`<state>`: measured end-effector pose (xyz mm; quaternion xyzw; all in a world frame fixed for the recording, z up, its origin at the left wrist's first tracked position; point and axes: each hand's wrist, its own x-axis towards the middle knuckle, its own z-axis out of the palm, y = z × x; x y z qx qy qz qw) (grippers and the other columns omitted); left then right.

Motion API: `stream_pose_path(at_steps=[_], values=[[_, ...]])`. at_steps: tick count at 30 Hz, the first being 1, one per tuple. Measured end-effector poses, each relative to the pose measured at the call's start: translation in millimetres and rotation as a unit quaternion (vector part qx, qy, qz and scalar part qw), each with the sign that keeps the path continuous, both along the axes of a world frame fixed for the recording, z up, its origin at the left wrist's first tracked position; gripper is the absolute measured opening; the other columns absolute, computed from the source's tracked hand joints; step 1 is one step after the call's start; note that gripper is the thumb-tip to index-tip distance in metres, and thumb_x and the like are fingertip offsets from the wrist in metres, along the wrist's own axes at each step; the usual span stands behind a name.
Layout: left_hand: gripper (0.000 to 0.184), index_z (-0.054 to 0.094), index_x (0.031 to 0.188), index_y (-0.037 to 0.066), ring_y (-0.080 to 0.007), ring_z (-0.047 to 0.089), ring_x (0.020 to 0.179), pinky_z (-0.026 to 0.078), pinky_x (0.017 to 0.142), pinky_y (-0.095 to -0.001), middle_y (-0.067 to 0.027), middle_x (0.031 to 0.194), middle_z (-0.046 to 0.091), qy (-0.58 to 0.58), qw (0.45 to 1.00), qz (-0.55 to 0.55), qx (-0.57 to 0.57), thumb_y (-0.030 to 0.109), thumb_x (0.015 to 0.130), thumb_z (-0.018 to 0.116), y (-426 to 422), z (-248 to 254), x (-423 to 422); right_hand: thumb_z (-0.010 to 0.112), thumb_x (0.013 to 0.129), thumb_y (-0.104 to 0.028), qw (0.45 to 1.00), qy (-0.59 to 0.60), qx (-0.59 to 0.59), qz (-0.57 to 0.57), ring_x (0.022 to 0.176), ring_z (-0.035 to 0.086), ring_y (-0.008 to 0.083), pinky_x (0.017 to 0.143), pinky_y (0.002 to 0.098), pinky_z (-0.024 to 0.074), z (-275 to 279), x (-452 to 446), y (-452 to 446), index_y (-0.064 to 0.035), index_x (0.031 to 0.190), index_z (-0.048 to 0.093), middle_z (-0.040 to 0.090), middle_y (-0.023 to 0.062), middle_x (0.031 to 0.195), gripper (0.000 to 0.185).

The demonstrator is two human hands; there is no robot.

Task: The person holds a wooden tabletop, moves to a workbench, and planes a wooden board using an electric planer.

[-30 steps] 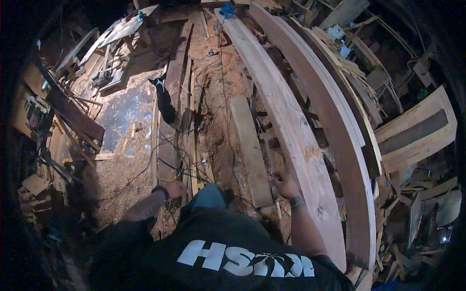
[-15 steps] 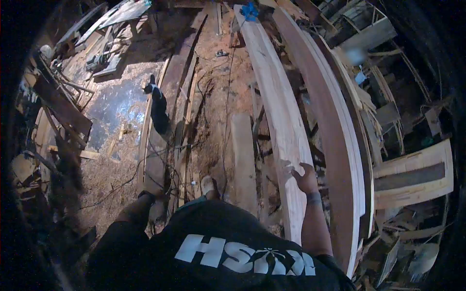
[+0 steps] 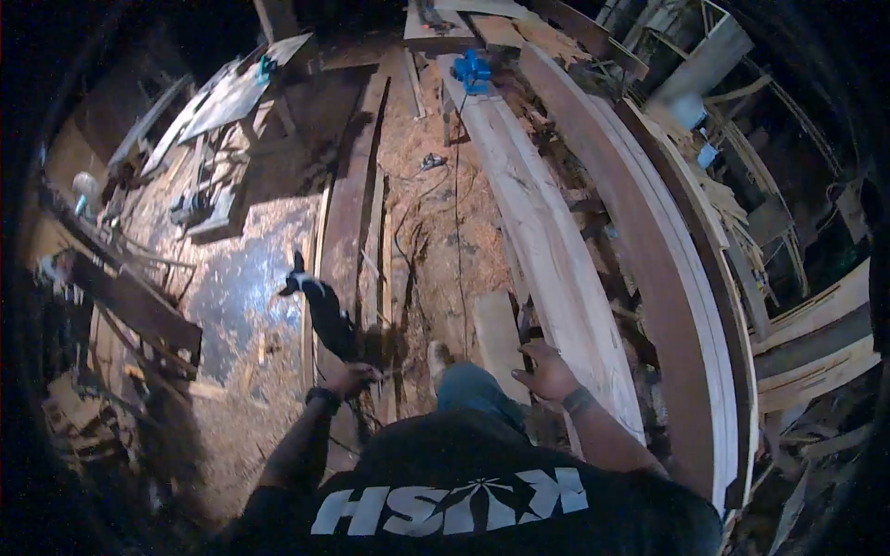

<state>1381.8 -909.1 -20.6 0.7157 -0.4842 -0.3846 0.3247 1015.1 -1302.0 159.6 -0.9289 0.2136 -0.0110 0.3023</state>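
My right hand (image 3: 549, 372) is at the left edge of a long pale plank (image 3: 547, 222), above a shorter board (image 3: 501, 334). Its thumb and fingers are apart and nothing shows between them. Over the dark board at left, my left hand (image 3: 350, 378) is in shadow near the tail end of a black and white animal (image 3: 324, 310); its fingers are too dark to read, and whether it touches anything cannot be told. A blue power tool (image 3: 472, 72) rests on the far end of the pale plank.
Wide brown planks (image 3: 640, 222) run along the right. A small tool (image 3: 432, 161) with a cord lies on the sawdust-covered ground. Sloping boards (image 3: 227, 102) stand at the upper left. Scrap wood is piled at both sides. My shoe (image 3: 439, 357) is on the ground ahead.
My right hand has shifted left from over the pale plank to its edge. My left hand has come forward into fuller view. The view has tilted upward, and the animal appears nearer to my left hand.
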Motion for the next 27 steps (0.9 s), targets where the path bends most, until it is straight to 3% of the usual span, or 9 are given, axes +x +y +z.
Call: stream_pose_path(at_steps=[4, 6, 8, 11, 14, 17, 23, 25, 27], values=[[0.044, 0.074, 0.129, 0.006, -0.0265, 0.070, 0.104, 0.053, 0.098, -0.0396, -0.0161, 0.112, 0.077, 0.123, 0.975, 0.154, 0.100, 0.041, 0.103, 0.070, -38, -39, 73, 0.083, 0.087, -0.041, 0.997, -0.052, -0.054, 0.000, 0.133, 0.055, 0.0426, 0.111, 0.0535, 0.0464, -14, 91, -83, -0.0058, 0.142, 0.061, 0.059, 0.0239, 0.141, 0.068], [0.046, 0.071, 0.136, 0.008, -0.0272, 0.069, 0.118, 0.051, 0.104, -0.0427, -0.0162, 0.135, 0.071, 0.163, 0.979, 0.114, 0.042, 0.037, 0.100, 0.072, -64, -30, 123, 0.084, 0.085, -0.043, 0.993, -0.058, -0.089, -0.053, 0.135, 0.054, 0.0429, 0.112, 0.0555, 0.0452, -21, 140, -134, -0.0070, 0.143, 0.060, 0.056, 0.0239, 0.144, 0.072], [0.046, 0.069, 0.137, 0.007, -0.0267, 0.067, 0.127, 0.051, 0.107, -0.0394, -0.0142, 0.141, 0.068, -0.047, 0.991, 0.025, 0.125, 0.031, 0.098, 0.074, -97, 3, 168, 0.083, 0.085, -0.044, 0.977, -0.053, -0.174, -0.112, 0.135, 0.053, 0.0445, 0.113, 0.0569, 0.0430, -31, 187, -188, -0.0086, 0.144, 0.059, 0.052, 0.0240, 0.148, 0.073], [0.045, 0.069, 0.136, 0.003, -0.0268, 0.066, 0.127, 0.053, 0.105, -0.0378, -0.0152, 0.136, 0.070, -0.044, 0.994, -0.045, 0.092, 0.027, 0.098, 0.074, -141, 40, 243, 0.082, 0.085, -0.046, 0.970, -0.024, -0.163, -0.177, 0.138, 0.048, 0.0471, 0.116, 0.0578, 0.0395, -61, 240, -241, -0.0113, 0.149, 0.055, 0.045, 0.0244, 0.152, 0.077], [0.044, 0.069, 0.131, -0.002, -0.0257, 0.070, 0.116, 0.056, 0.097, -0.0365, -0.0157, 0.125, 0.074, 0.205, 0.967, 0.146, 0.039, 0.030, 0.101, 0.073, -200, 63, 308, 0.076, 0.089, -0.047, 0.959, 0.021, -0.137, -0.246, 0.147, 0.039, 0.0455, 0.117, 0.0637, 0.0338, -47, 287, -280, -0.0109, 0.155, 0.047, 0.037, 0.0235, 0.159, 0.081], [0.045, 0.069, 0.125, -0.004, -0.0210, 0.072, 0.099, 0.057, 0.088, -0.0335, -0.0118, 0.115, 0.076, 0.214, 0.919, 0.320, 0.088, 0.036, 0.103, 0.072, -297, 126, 340, 0.071, 0.092, -0.051, 0.934, 0.054, -0.190, -0.297, 0.151, 0.036, 0.0436, 0.117, 0.0681, 0.0306, -55, 306, -303, -0.0094, 0.159, 0.041, 0.035, 0.0217, 0.163, 0.084], [0.032, 0.071, 0.130, 0.004, -0.0261, 0.071, 0.106, 0.057, 0.093, -0.0400, -0.0151, 0.128, 0.070, 0.008, 0.998, 0.063, -0.027, 0.018, 0.101, 0.068, -430, 61, 453, 0.064, 0.095, -0.053, 0.914, 0.070, -0.232, -0.324, 0.151, 0.038, 0.0427, 0.118, 0.0704, 0.0255, -61, 313, -305, -0.0099, 0.158, 0.042, 0.041, 0.0194, 0.162, 0.079], [0.035, 0.069, 0.135, 0.010, -0.0250, 0.066, 0.121, 0.055, 0.100, -0.0364, -0.0131, 0.132, 0.071, -0.070, 0.988, 0.028, 0.133, 0.019, 0.101, 0.063, -517, 170, 449, 0.065, 0.095, -0.053, 0.919, 0.082, -0.203, -0.329, 0.150, 0.039, 0.0428, 0.117, 0.0701, 0.0261, -46, 316, -306, -0.0111, 0.156, 0.046, 0.040, 0.0192, 0.162, 0.077], [0.035, 0.072, 0.127, 0.006, -0.0175, 0.070, 0.110, 0.054, 0.100, -0.0347, -0.0093, 0.114, 0.077, 0.077, 0.993, 0.057, 0.068, 0.031, 0.103, 0.067, -587, 137, 498, 0.066, 0.094, -0.054, 0.918, 0.092, -0.165, -0.348, 0.150, 0.039, 0.0429, 0.117, 0.0699, 0.0264, -49, 318, -307, -0.0130, 0.155, 0.049, 0.040, 0.0193, 0.162, 0.075]])
